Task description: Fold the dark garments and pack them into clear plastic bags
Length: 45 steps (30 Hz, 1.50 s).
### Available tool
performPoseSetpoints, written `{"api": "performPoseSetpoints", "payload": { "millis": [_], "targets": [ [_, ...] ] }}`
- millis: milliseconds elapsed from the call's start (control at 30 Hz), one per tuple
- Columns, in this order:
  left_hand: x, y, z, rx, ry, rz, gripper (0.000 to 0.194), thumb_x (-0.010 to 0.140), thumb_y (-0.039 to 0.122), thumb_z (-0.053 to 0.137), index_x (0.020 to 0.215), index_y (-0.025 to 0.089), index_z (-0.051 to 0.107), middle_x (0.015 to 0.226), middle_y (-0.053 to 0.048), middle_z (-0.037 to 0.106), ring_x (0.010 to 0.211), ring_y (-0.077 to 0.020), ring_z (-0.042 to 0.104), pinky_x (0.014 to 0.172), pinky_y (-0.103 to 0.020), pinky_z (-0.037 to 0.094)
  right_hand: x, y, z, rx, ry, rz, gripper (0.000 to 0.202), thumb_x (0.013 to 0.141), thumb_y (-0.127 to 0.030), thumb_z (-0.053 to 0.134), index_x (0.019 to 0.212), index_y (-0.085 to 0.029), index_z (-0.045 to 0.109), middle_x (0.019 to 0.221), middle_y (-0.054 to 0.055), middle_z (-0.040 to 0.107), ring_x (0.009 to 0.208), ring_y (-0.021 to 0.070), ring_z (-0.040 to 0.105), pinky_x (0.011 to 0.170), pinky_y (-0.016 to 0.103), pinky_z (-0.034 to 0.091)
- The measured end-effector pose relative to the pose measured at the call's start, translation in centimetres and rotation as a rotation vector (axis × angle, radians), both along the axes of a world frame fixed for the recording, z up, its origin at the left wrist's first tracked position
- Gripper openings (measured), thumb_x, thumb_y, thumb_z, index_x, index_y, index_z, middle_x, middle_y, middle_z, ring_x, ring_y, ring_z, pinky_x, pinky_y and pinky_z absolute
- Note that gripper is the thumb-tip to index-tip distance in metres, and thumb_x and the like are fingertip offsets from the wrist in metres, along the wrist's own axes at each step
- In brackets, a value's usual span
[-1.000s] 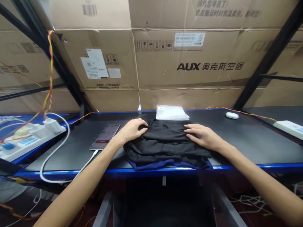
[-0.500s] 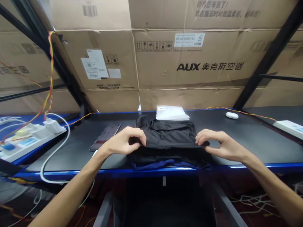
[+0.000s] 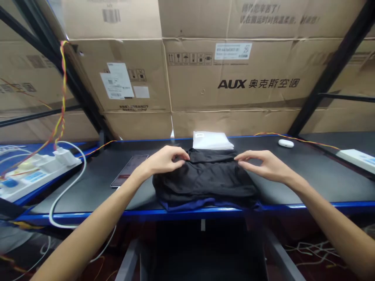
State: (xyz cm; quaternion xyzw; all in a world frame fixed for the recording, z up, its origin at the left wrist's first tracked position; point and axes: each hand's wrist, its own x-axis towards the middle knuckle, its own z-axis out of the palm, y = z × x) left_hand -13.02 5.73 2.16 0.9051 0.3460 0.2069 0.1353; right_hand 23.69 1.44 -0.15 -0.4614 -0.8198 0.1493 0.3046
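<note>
A black cloth (image 3: 205,179) lies in folds at the front middle of the dark table, with a dark blue layer (image 3: 190,203) showing along its near edge. My left hand (image 3: 170,159) pinches the cloth near its upper left corner. At the upper right corner, my right hand (image 3: 260,164) has thumb and fingertips closed on the cloth's edge. Right behind the cloth lies a stack of white packets (image 3: 212,140).
A phone (image 3: 129,170) lies left of the cloth. A white power strip (image 3: 38,171) with cables is at the far left, another (image 3: 357,159) at the far right. A small white case (image 3: 286,143) sits back right. Cardboard boxes (image 3: 234,93) stand behind.
Both hands have moved away from me, from the cloth's near part to its far part. The near part of the cloth now lies flatter and more spread out.
</note>
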Motion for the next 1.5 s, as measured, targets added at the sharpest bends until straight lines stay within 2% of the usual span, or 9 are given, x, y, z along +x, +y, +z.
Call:
{"api": "performPoseSetpoints", "payload": {
  "millis": [100, 200, 333, 533, 800, 1100, 1267, 1400, 1500],
  "targets": [
    [0.8, 2.5, -0.9, 0.114, 0.099, -0.081, 0.037, 0.08, 0.016, 0.059, 0.114, 0.022, 0.07, 0.123, -0.005, 0.068, 0.113, -0.0215, 0.063, 0.101, -0.032, 0.047, 0.3, 3.1, -1.0, 0.133, -0.118, 0.037, 0.039, 0.086, -0.044, 0.06, 0.119, -0.026, 0.068, 0.111, 0.007, 0.073, 0.099, 0.0283, 0.067, 0.09, 0.044, 0.054],
    [1.5, 4.3, -1.8, 0.184, 0.2, -0.103, 0.041, 0.078, 0.014, 0.061, 0.117, 0.019, 0.07, 0.133, -0.008, 0.063, 0.122, -0.0242, 0.059, 0.107, -0.035, 0.044, 0.5, 5.4, -1.8, 0.173, -0.204, 0.067, 0.031, 0.085, -0.041, 0.058, 0.109, -0.026, 0.071, 0.113, 0.007, 0.072, 0.104, 0.0295, 0.066, 0.094, 0.047, 0.052],
    [1.9, 5.5, -2.2, 0.171, 0.209, -0.098, 0.031, 0.086, 0.021, 0.056, 0.114, 0.021, 0.071, 0.118, -0.007, 0.072, 0.111, -0.0231, 0.066, 0.102, -0.034, 0.047, 0.7, 6.6, -1.8, 0.123, -0.156, 0.038, 0.024, 0.088, -0.041, 0.052, 0.089, -0.024, 0.07, 0.102, 0.007, 0.075, 0.097, 0.0281, 0.068, 0.091, 0.045, 0.053],
    [2.6, 7.4, -2.0, 0.041, 0.045, 0.045, 0.032, 0.093, 0.033, 0.047, 0.113, 0.021, 0.07, 0.103, -0.004, 0.075, 0.092, -0.0212, 0.07, 0.084, -0.029, 0.051, 0.8, 7.1, -1.0, -0.04, -0.096, 0.037, 0.029, 0.084, -0.044, 0.061, 0.1, -0.022, 0.07, 0.105, 0.007, 0.075, 0.096, 0.0269, 0.069, 0.087, 0.042, 0.055],
    [4.1, 9.7, -3.3, -0.015, -0.044, 0.304, 0.031, 0.087, 0.035, 0.06, 0.114, 0.019, 0.066, 0.074, -0.002, 0.072, 0.07, -0.0196, 0.068, 0.071, -0.028, 0.05, 0.6, 10.2, -1.3, 0.038, -0.077, -0.098, 0.028, 0.085, -0.042, 0.052, 0.088, -0.02, 0.069, 0.083, 0.005, 0.075, 0.075, 0.0229, 0.067, 0.072, 0.035, 0.053],
    [4.4, 8.8, -4.3, 0.108, 0.122, 0.294, 0.031, 0.091, 0.032, 0.057, 0.113, 0.018, 0.074, 0.095, -0.009, 0.075, 0.09, -0.0263, 0.07, 0.087, -0.036, 0.052, 0.7, 10.9, -3.0, 0.007, -0.224, -0.148, 0.024, 0.083, -0.039, 0.056, 0.081, -0.02, 0.07, 0.083, 0.007, 0.075, 0.075, 0.0251, 0.068, 0.07, 0.036, 0.052],
    [3.6, 6.9, -3.6, 0.234, 0.088, 0.185, 0.04, 0.093, 0.036, 0.054, 0.127, 0.018, 0.066, 0.133, -0.012, 0.063, 0.12, -0.0268, 0.06, 0.107, -0.04, 0.045, 0.0, 10.1, -2.6, 0.228, -0.229, -0.183, 0.029, 0.09, -0.04, 0.052, 0.088, -0.02, 0.073, 0.091, 0.011, 0.074, 0.086, 0.0278, 0.067, 0.083, 0.041, 0.052],
    [2.8, 4.4, -3.0, 0.163, 0.171, -0.016, 0.05, 0.094, 0.055, 0.052, 0.134, 0.025, 0.062, 0.15, -0.009, 0.05, 0.141, -0.0271, 0.043, 0.12, -0.044, 0.029, -2.3, 8.5, -2.1, 0.291, -0.145, -0.027, 0.033, 0.094, -0.045, 0.05, 0.096, -0.022, 0.075, 0.101, 0.009, 0.075, 0.097, 0.0281, 0.067, 0.091, 0.043, 0.052],
    [2.2, 2.8, -3.3, 0.023, 0.316, -0.011, 0.063, 0.094, 0.065, 0.046, 0.149, 0.036, 0.043, 0.161, -0.005, 0.033, 0.15, -0.0309, 0.025, 0.122, -0.056, 0.015, -4.6, 6.9, -2.0, 0.163, -0.173, 0.158, 0.039, 0.096, -0.05, 0.05, 0.119, -0.027, 0.071, 0.124, 0.007, 0.071, 0.118, 0.0274, 0.062, 0.105, 0.044, 0.046]
  ]
}}
